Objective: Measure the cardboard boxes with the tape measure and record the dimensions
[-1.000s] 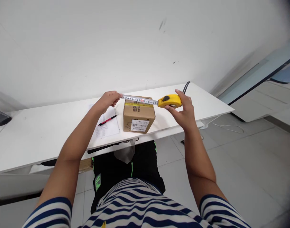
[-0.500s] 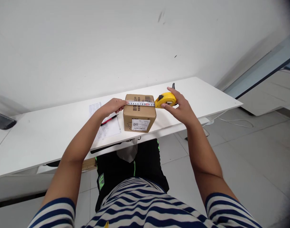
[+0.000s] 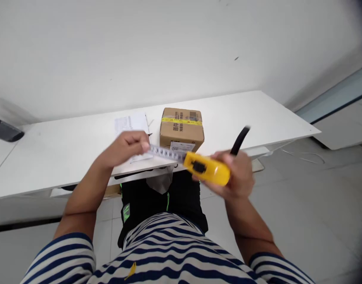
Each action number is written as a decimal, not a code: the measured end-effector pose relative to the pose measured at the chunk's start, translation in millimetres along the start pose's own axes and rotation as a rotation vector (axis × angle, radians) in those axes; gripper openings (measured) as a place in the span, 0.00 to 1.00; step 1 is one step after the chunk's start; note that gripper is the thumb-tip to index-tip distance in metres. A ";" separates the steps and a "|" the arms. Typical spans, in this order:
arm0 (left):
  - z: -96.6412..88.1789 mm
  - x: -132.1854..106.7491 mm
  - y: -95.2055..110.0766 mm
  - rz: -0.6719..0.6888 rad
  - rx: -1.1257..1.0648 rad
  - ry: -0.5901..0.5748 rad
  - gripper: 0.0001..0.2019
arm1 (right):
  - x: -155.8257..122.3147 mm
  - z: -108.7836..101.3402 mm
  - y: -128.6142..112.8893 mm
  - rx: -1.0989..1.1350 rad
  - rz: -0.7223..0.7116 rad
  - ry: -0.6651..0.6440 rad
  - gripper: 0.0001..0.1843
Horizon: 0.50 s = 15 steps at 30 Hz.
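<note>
My right hand (image 3: 235, 175) grips the yellow case of a tape measure (image 3: 212, 169), its black strap sticking up between the fingers. A short length of white blade (image 3: 167, 153) runs left from the case, slightly blurred. Its free end is pinched between thumb and fingers of my left hand (image 3: 126, 148). Both hands are off the cardboard box (image 3: 181, 132), nearer to me and in front of it. The box stands on the white table, with yellow tape across its top and a label (image 3: 182, 146) on its front, partly covered by the blade.
Papers with writing (image 3: 132, 122) lie left of the box on the white table (image 3: 65, 150). A pen shows only its tip (image 3: 150, 134) beside my left hand. A dark object (image 3: 4, 129) stands at the far left. The wall (image 3: 169, 51) rises behind the table.
The tape measure has come off the box top, towards me, with both hands still on it. The yellow tape on the box is now uncovered, and the pen is mostly hidden.
</note>
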<state>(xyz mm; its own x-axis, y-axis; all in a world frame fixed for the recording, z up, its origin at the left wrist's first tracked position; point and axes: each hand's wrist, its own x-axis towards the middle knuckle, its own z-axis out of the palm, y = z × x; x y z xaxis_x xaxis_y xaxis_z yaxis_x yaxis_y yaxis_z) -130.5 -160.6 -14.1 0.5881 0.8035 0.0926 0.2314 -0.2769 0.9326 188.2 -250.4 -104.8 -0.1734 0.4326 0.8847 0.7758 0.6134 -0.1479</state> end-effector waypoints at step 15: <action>107.6 -101.1 -107.0 -0.303 -1.141 0.650 0.30 | -46.5 168.5 -111.7 0.408 -0.047 -0.182 0.36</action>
<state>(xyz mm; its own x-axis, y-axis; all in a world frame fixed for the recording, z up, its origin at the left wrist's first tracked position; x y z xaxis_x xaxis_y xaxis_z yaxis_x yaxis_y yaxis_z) -131.4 -269.0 -160.7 0.0847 0.9449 -0.3162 -0.6704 0.2888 0.6835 7.4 -227.7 -203.9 -0.3350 0.4853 0.8076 0.4685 0.8295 -0.3041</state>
